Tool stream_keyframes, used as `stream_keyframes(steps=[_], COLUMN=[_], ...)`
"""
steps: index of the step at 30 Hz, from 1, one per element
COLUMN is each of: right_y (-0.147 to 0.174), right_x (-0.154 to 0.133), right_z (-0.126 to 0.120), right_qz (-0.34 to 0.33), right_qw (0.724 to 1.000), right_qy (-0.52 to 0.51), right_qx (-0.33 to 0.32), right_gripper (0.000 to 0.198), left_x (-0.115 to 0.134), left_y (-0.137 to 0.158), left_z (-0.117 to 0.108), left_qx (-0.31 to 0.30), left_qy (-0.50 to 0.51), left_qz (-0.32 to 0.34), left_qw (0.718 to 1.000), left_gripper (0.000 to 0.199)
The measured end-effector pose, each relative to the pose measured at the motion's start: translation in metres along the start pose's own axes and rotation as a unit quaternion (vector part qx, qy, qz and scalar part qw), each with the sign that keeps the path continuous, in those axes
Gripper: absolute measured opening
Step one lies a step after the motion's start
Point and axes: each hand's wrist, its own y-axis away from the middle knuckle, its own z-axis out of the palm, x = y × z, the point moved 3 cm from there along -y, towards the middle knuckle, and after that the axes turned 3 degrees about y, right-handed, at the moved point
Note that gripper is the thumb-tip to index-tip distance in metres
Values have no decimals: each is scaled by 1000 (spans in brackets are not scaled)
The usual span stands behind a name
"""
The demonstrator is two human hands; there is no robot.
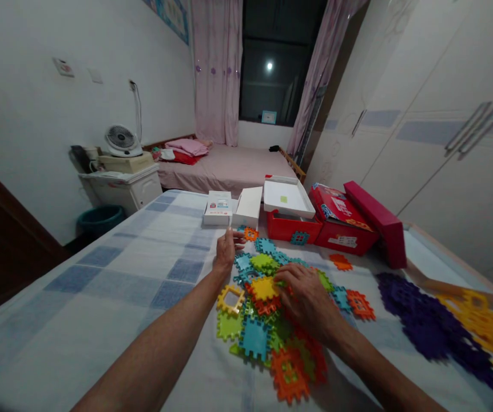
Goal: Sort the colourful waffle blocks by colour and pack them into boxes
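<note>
A heap of notched plastic building tiles lies in front of me on the checked cloth. At its far left side is my left hand point(227, 247), fingers stretched apart, with an orange tile point(251, 234) just beyond the fingertips. My right hand point(304, 289) reaches over the middle of the heap, its fingers curled down at the right edge of a yellow tile point(264, 288); what they grip is hidden. Nearer to me lie a blue tile point(255, 339), a light green tile point(229, 325) and an orange window tile point(290, 375). A yellow frame tile point(231, 299) sits at the left edge.
Purple tiles point(430, 326) and yellow-orange pieces point(478, 312) are piled at the right. Behind the heap stand white box parts point(218, 207), an open red box point(287, 229), and another red box point(345, 226) with a lid point(377, 223) leaning on it. A bed point(233, 166) is beyond.
</note>
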Motion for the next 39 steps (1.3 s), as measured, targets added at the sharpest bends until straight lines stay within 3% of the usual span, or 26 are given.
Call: stream_keyframes(steps=[4, 8, 11, 16, 20, 22, 26, 30, 35, 39], right_y=[-12, -22, -26, -36, -44, -46, -48, -48, -44, -27], right_x=[-22, -26, -23, -40, -66, -72, -70, -68, -65, -34], right_z=[10, 18, 11, -5, 15, 30, 49, 49, 23, -13], right_qz=[-11, 1, 20, 4, -20, -33, -53, -75, -52, 47], right_qw=[999, 998, 997, 989, 987, 987, 990, 993, 985, 954], right_qy=[-4, 6, -41, -127, -54, -19, 15, -3, -165, -293], right_qx=[-37, -68, -64, -72, -150, -157, -127, -88, -20, 39], right_gripper=[19, 15, 4, 9, 6, 5, 8, 6, 15, 16], left_x=[1, 1, -1, -4, -6, -6, -6, -5, -6, -6], left_y=[0, -1, -2, -9, -14, -14, -13, -13, -14, -13], left_z=[0, 1, 1, -3, -7, -8, -8, -8, -9, -9], left_qx=[0, 4, 15, 46, 69, 73, 68, 58, 53, 41], left_qy=[2, 12, 28, 67, 100, 109, 116, 112, 86, 65], left_qz=[0, 3, -1, -20, -30, -33, -39, -40, -34, -26], left_qw=[1000, 1000, 999, 996, 992, 991, 990, 991, 994, 997], left_gripper=[64, 62, 61, 60, 58, 56, 56, 57, 61, 62])
